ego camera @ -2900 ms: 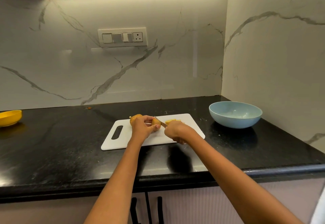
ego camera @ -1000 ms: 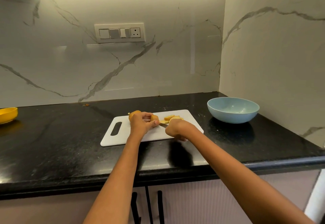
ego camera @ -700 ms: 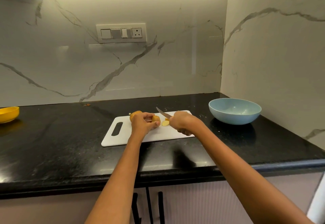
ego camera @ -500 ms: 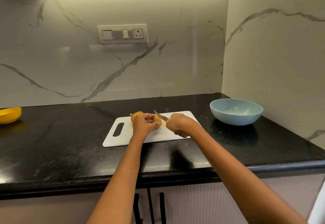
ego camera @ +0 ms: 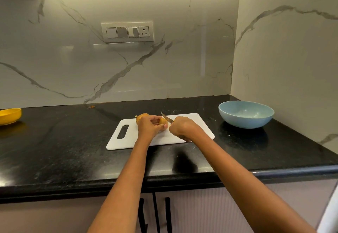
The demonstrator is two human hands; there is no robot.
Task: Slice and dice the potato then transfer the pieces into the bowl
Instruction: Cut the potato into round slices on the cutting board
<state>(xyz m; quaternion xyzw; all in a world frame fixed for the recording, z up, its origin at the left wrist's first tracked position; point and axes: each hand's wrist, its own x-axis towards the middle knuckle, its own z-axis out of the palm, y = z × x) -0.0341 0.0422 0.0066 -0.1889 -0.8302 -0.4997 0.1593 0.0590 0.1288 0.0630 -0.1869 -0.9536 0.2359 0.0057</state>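
A brown potato point(ego camera: 141, 117) lies on the white cutting board point(ego camera: 126, 140) in the middle of the black counter. My left hand point(ego camera: 149, 127) grips the potato from above, its cut right end point(ego camera: 163, 121) showing between thumb and fingers. My right hand point(ego camera: 182, 127) grips a knife by its handle; the blade point(ego camera: 166, 118) rests at a slant on the potato's right end. The cut slices are hidden behind my right hand. The light blue bowl point(ego camera: 246, 113) stands to the right of the board.
A yellow bowl point(ego camera: 10, 115) sits at the counter's far left edge. Marble walls close the back and the right side. A switch panel point(ego camera: 127, 32) hangs on the back wall. Cabinet doors with black handles point(ego camera: 156, 214) lie below the counter's front edge.
My right hand lifted the knife off the cut slices and brought it left onto the potato's end. The slices, seen a second ago, are now hidden. My left hand kept its hold.
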